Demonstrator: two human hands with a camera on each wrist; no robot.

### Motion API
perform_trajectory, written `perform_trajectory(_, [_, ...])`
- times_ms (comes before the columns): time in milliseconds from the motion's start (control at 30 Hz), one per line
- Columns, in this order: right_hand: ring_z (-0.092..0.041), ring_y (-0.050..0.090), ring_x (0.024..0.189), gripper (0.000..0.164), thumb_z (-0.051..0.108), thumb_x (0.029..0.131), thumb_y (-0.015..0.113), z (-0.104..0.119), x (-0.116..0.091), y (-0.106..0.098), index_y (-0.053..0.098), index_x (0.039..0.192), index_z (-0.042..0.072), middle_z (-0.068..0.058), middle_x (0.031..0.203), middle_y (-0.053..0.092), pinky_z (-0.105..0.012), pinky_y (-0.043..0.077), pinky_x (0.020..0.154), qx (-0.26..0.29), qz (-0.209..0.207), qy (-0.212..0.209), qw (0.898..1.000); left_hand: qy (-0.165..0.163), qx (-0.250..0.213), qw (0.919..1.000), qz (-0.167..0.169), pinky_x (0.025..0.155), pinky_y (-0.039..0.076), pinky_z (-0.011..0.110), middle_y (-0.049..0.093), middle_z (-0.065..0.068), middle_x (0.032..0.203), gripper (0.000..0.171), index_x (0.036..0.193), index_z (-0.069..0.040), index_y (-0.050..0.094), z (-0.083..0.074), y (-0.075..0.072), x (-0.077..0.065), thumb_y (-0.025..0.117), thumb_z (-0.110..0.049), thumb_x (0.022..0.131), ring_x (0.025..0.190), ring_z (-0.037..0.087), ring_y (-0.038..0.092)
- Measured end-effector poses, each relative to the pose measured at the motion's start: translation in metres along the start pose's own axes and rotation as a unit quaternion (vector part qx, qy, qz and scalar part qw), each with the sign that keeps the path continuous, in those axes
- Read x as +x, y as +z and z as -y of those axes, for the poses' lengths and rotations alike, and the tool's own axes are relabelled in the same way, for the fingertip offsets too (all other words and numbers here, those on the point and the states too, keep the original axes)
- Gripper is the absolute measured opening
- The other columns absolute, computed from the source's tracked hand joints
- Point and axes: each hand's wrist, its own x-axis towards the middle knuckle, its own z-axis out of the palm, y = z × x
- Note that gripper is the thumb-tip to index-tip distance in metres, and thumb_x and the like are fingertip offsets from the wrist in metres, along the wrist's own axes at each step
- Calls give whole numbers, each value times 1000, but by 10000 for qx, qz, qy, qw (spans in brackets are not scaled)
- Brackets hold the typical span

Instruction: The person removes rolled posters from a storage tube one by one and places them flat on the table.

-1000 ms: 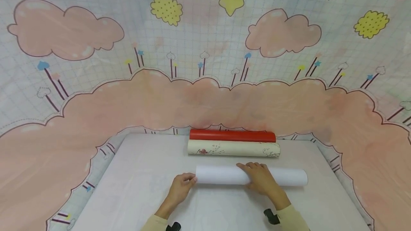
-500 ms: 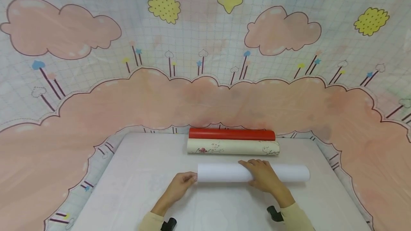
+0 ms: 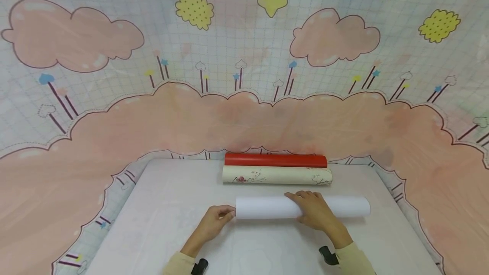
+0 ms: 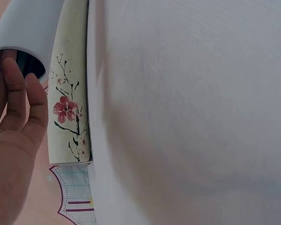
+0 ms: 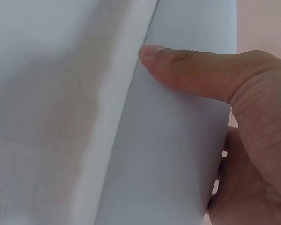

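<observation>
Paper, rolled into a long white roll (image 3: 302,207), lies crosswise on the white counter (image 3: 172,190) just in front of the person, a little nearer than a cream flowered roll (image 3: 276,175) and a red roll (image 3: 276,160) that lie side by side, touching, along the far edge below the cloud-printed backdrop (image 3: 244,113). The right hand (image 3: 314,211) is laid over the middle of the white roll with its fingers draped across the top and its thumb (image 5: 187,70) pressed flat along the near side, so this grip wraps the tube loosely without squeezing it. The left hand (image 3: 214,220) sits at the roll's open left end, its fingertips (image 4: 18,89) touching the rim of the hollow mouth, the fingers only slightly bent; it steadies the end and does not clasp it. The roll looks light and hollow, a thin sheet wound on itself with no visible core, so it would likely crush or crease under a hard pinch and could spring loose if let go. Its surface appears smooth and matte, probably a bit slippery against dry skin, and being round it would roll away across the counter at a nudge. A broad, gentle hold round the middle, with the other hand supporting one end, seems the safest way to take it, keeping pressure off the thin open rims
</observation>
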Motion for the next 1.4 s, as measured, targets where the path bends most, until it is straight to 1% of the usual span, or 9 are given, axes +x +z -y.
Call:
perform_trajectory(100, [-31, 58, 119, 76, 20, 69, 89, 1, 0, 0, 56, 137, 26, -6, 125, 65, -58, 41, 101, 0, 35, -14, 10000, 77, 37, 10000, 24, 85, 53, 23, 75, 7, 103, 18, 103, -7, 73, 1, 1, 0, 61, -19, 96, 95, 17, 68])
perform_trajectory(233, [-31, 58, 120, 76, 18, 69, 89, 2, -1, -1, 56, 137, 24, -6, 126, 65, -59, 41, 101, 121, 108, -73, 9998, 66, -143, 9997, 170, 81, 53, 21, 74, 10, 104, 18, 104, -4, 73, 3, 2, -1, 62, -15, 96, 92, 12, 67])
perform_trajectory(367, [-31, 58, 120, 76, 17, 69, 89, 1, -1, -2, 56, 137, 25, -5, 126, 65, -59, 40, 102, 144, 151, -71, 9998, 95, -338, 9988, 339, 80, 53, 20, 74, 13, 107, 20, 105, -2, 73, 5, 1, -2, 62, -16, 96, 93, 13, 68])
perform_trajectory(500, [-30, 58, 119, 77, 17, 68, 89, -1, -3, -2, 56, 137, 24, -5, 125, 66, -59, 41, 102, 97, 112, -93, 9998, 177, -279, 9983, 484, 82, 53, 20, 74, 13, 107, 21, 105, -2, 74, 5, -1, -2, 64, -18, 95, 94, 11, 68])
perform_trajectory(733, [-31, 59, 118, 77, 16, 68, 89, -5, -4, -1, 56, 137, 24, -6, 124, 66, -59, 42, 100, 99, 58, -164, 9998, 592, -243, 9964, 564, 82, 54, 22, 75, 16, 103, 17, 101, -1, 75, 2, -3, -2, 65, -14, 94, 91, 2, 65])
perform_trajectory(900, [-32, 59, 117, 77, 17, 68, 89, -7, -5, 1, 56, 137, 23, -6, 124, 66, -59, 43, 99, 90, 67, -201, 9997, 574, -208, 9965, 570, 82, 54, 22, 74, 16, 104, 17, 101, -1, 75, 4, -2, -1, 65, -13, 93, 93, 4, 66])
perform_trajectory(1100, [-32, 60, 116, 77, 17, 67, 89, -6, -5, 1, 56, 137, 22, -7, 123, 66, -60, 43, 98, 76, 62, -279, 9996, 324, -70, 9975, 630, 81, 54, 21, 75, 13, 107, 16, 102, -3, 76, 7, -2, 0, 66, -12, 92, 98, 16, 69])
perform_trajectory(1167, [-32, 60, 116, 77, 17, 67, 89, -6, -5, 1, 56, 137, 22, -6, 124, 66, -59, 43, 98, 74, 61, -273, 9996, 234, -62, 9974, 674, 81, 54, 20, 75, 12, 107, 17, 102, -4, 76, 7, -2, 0, 66, -12, 92, 99, 18, 69])
perform_trajectory(1400, [-32, 60, 115, 76, 17, 67, 89, -6, -6, 0, 57, 136, 22, -6, 123, 66, -59, 43, 99, 107, 33, -213, 9997, 405, 27, 9969, 672, 76, 54, 19, 75, 14, 103, 16, 102, -2, 76, 7, -3, 2, 67, -11, 91, 93, 10, 68])
